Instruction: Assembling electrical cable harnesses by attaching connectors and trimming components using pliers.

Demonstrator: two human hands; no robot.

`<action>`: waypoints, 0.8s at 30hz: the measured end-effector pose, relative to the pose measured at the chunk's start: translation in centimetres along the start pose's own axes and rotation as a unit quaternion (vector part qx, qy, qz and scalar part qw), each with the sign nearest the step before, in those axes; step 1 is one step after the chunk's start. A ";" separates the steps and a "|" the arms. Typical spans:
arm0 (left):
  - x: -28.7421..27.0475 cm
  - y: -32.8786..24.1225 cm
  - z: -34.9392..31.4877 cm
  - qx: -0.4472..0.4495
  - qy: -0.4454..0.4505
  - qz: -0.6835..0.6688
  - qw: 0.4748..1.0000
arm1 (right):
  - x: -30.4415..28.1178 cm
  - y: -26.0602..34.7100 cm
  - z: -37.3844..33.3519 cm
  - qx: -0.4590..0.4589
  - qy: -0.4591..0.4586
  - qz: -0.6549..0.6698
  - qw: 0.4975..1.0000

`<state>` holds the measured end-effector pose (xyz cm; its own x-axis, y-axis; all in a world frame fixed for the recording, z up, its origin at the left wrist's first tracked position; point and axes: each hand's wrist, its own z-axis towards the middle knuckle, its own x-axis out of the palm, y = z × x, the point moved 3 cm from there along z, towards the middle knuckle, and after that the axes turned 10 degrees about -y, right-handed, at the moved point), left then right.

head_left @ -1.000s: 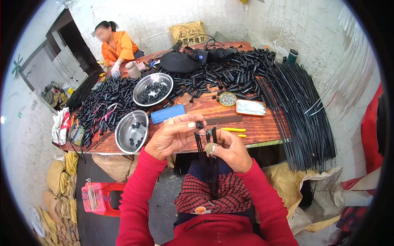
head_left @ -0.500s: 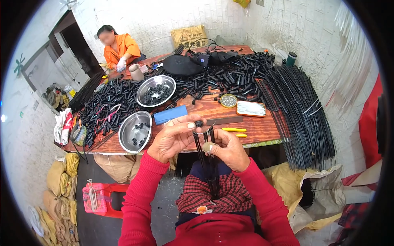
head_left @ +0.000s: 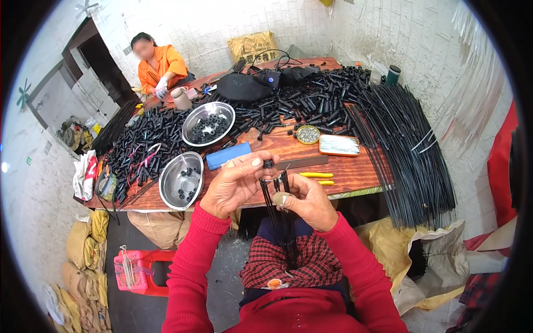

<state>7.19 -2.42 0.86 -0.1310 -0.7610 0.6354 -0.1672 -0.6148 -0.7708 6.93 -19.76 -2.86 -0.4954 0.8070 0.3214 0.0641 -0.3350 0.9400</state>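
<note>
My left hand [head_left: 236,187] is closed, with a small black ring-shaped part [head_left: 268,164] pinched between thumb and fingers above the table's near edge. Close beside it, my right hand [head_left: 312,205] grips a few thin black rods [head_left: 284,236]. They hang down over my lap, with their upper ends level with my fingers. A tan wrap covers the right thumb's tip. Some fingers of both hands are hidden behind the rods and the thumbs. A thin bright piece near the rod tops is too small to make out.
The wooden table [head_left: 363,176] bears heaped black tubes [head_left: 139,130], two steel bowls [head_left: 182,195] of small black parts, a blue block [head_left: 229,156], a dark bar [head_left: 302,162], yellow-handled pliers [head_left: 316,175] and two small tins. Long black rods [head_left: 411,161] overhang the right edge. Someone in orange [head_left: 164,64] sits beyond.
The small black ring has shifted slightly in my left fingers, which have closed further over it. My right hand stays nearly still on the rods. The whole view has moved a little.
</note>
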 end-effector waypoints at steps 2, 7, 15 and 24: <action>-0.6 0.3 0.3 0.001 -0.007 0.007 1.000 | 0.1 -0.1 0.1 -0.004 0.001 0.014 1.000; -1.0 0.4 0.3 -0.001 -0.039 0.013 0.999 | 0.1 -0.1 0.3 0.006 0.000 0.010 1.000; -1.2 -0.2 0.6 -0.038 0.010 0.026 0.999 | 0.0 -0.8 0.6 0.001 0.002 -0.017 1.000; -1.0 0.1 0.6 -0.037 0.009 0.023 0.999 | 0.0 -0.5 0.6 0.004 -0.005 -0.017 1.000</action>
<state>7.93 -1.87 0.11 -0.1576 -0.7843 0.6001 -0.2329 -0.5610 -0.7944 7.38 -19.31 -3.27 -0.4895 0.8226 0.2894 0.0535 -0.3029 0.9515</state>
